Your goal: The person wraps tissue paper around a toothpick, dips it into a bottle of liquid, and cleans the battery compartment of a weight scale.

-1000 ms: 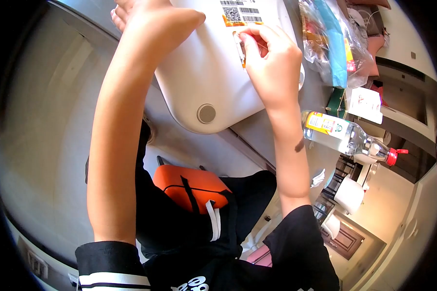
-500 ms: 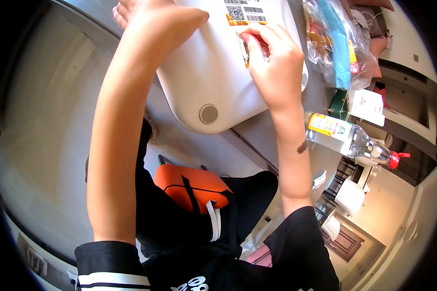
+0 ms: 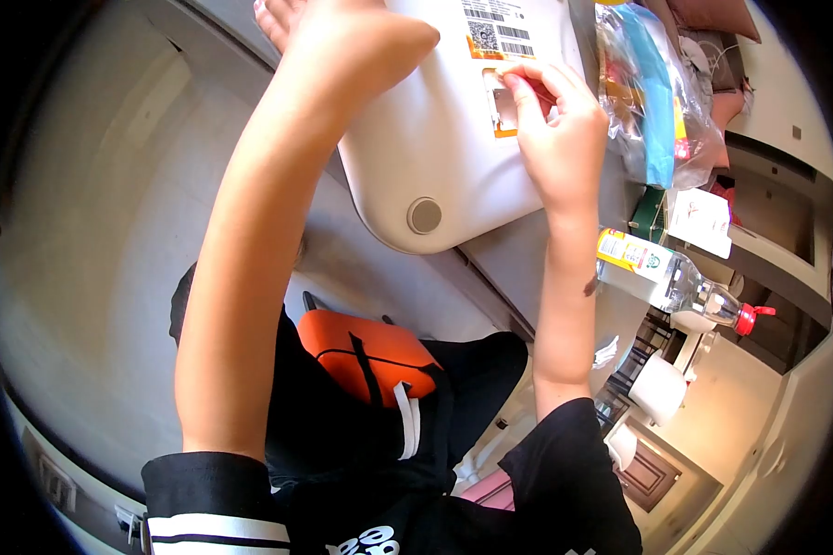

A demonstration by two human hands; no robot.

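A white, rounded plastic case (image 3: 407, 148) with a round grey foot (image 3: 424, 215) lies at the upper middle. On it are a printed barcode label (image 3: 500, 32) and, below that, a small orange-edged sticker (image 3: 503, 109) with a pale middle. My right hand (image 3: 563, 120) is closed in a pinch at the sticker's upper right edge, its fingertips partly covering it. Across the case's upper left part lies my left hand (image 3: 342, 32), thumb stretched out and fingers apart. The top of the frame cuts off part of this hand.
A clear bottle with a red cap (image 3: 676, 282) is right of my right forearm. Above it are a clear plastic bag with blue packaging (image 3: 655, 111), a white card (image 3: 701, 220) and a green box (image 3: 649, 213). An orange pouch (image 3: 366, 356) rests at my lap.
The case and both hands have shifted right in view. My right fingers have moved toward the sticker's upper right, leaving more of it showing.
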